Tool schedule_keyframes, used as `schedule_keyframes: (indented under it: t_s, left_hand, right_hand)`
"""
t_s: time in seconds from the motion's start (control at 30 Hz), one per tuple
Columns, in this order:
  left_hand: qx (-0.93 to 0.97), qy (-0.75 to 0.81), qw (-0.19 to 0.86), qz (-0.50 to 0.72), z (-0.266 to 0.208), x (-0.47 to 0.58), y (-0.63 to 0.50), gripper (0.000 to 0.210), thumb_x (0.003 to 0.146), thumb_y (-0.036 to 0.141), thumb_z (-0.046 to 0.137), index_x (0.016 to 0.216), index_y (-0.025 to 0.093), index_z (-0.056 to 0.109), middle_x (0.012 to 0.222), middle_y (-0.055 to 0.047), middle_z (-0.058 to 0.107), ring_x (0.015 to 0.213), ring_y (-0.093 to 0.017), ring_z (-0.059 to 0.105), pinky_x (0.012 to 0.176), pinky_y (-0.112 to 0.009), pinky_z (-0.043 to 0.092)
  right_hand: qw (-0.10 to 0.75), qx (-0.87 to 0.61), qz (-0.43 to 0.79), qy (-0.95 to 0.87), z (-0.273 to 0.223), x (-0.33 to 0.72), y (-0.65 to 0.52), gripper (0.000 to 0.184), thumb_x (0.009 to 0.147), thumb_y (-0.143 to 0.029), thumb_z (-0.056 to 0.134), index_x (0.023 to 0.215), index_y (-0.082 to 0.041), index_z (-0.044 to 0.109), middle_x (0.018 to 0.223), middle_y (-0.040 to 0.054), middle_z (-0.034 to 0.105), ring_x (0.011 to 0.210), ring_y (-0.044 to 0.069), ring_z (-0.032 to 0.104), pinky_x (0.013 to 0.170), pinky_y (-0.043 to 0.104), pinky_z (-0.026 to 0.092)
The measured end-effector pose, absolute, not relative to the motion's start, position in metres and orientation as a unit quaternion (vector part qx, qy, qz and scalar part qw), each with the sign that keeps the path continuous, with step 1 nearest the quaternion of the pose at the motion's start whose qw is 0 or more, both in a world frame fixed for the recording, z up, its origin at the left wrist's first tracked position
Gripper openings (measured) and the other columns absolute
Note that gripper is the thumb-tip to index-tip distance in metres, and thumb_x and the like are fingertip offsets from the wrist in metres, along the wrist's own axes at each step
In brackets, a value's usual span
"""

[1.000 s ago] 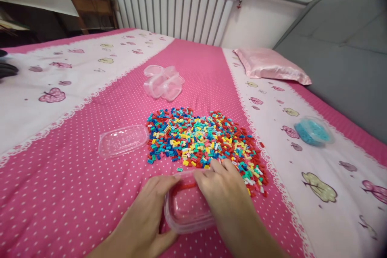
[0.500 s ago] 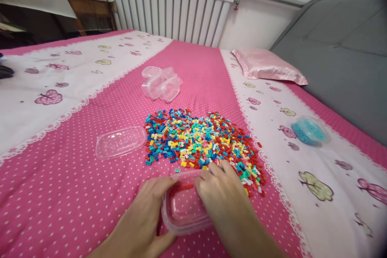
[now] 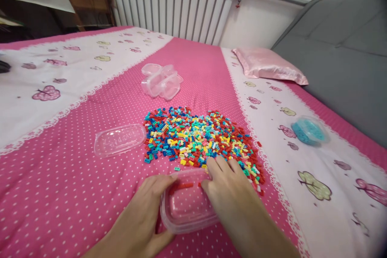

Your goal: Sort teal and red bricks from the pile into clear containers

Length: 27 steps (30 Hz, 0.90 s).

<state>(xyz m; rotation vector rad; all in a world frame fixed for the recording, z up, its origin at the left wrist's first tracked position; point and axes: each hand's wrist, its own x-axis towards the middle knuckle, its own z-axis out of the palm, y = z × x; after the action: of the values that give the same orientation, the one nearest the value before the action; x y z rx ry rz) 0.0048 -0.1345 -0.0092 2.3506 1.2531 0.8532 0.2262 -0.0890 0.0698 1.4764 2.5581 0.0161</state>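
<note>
My left hand [image 3: 151,205] grips the left side of a clear plastic container [image 3: 189,225], thumb over the rim. A row of red toy bricks [image 3: 183,186] lies inside along its far side. My right hand [image 3: 226,185] is over the container's far right corner, its fingers curled toward the pile and its thumb inside beside a red piece. What those fingers hold is hidden from the camera. Just beyond the container spreads a pile of small multicoloured bricks [image 3: 193,137], and one teal brick [image 3: 177,168] lies apart in front of it.
A clear lid [image 3: 120,140] lies left of the pile. Several clear containers [image 3: 161,82] are gathered behind it. A container of blue pieces [image 3: 308,131] stands at the right. Farther back are a pink pillow [image 3: 269,66], a grey headboard [image 3: 335,44] and a radiator [image 3: 169,6].
My right hand has shifted slightly right and away from me, uncovering more of the container's inside and a red piece by the thumb. My left hand keeps its grip on the container.
</note>
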Motion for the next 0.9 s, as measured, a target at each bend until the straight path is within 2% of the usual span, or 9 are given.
schedule_keyframes:
  t_s: [0.2, 0.43, 0.7, 0.9]
  left_hand:
    - [0.834, 0.438, 0.162, 0.296, -0.011, 0.004, -0.135, 0.074, 0.084, 0.02, 0.064, 0.152, 0.025, 0.035, 0.137, -0.011, 0.064, 0.122, -0.03, 0.065, 0.103, -0.045, 0.058]
    - [0.832, 0.439, 0.161, 0.3, -0.011, 0.005, -0.135, 0.073, 0.085, 0.021, 0.064, 0.152, 0.025, 0.036, 0.135, -0.011, 0.065, 0.12, -0.031, 0.066, 0.101, -0.044, 0.059]
    - [0.837, 0.432, 0.158, 0.297, -0.009, 0.005, -0.134, 0.069, 0.088, 0.02, 0.061, 0.152, 0.023, 0.034, 0.136, -0.013, 0.063, 0.122, -0.029, 0.064, 0.102, -0.043, 0.058]
    - [0.834, 0.433, 0.164, 0.3, -0.014, 0.004, -0.135, 0.071, 0.088, 0.022, 0.063, 0.153, 0.023, 0.034, 0.138, -0.013, 0.061, 0.124, -0.031, 0.062, 0.104, -0.045, 0.056]
  right_hand:
    - [0.081, 0.495, 0.029, 0.865, 0.063, 0.223, -0.086, 0.018, 0.09, -0.02, 0.076, 0.073, -0.025, 0.08, 0.091, 0.0115, 0.07, 0.092, 0.027, 0.058, 0.076, 0.041, 0.04]
    - [0.119, 0.517, 0.012, 0.848, 0.069, 0.217, -0.081, 0.014, 0.092, -0.021, 0.075, 0.082, -0.025, 0.083, 0.1, 0.0127, 0.072, 0.099, 0.03, 0.058, 0.082, 0.045, 0.045]
    - [0.095, 0.512, 0.004, 0.854, 0.068, 0.215, -0.078, 0.018, 0.096, -0.021, 0.07, 0.084, -0.025, 0.083, 0.103, 0.0125, 0.071, 0.102, 0.029, 0.058, 0.095, 0.049, 0.043]
    - [0.109, 0.517, -0.008, 0.849, 0.069, 0.214, -0.08, 0.018, 0.097, -0.021, 0.07, 0.086, -0.025, 0.084, 0.108, 0.0116, 0.071, 0.109, 0.029, 0.058, 0.105, 0.054, 0.042]
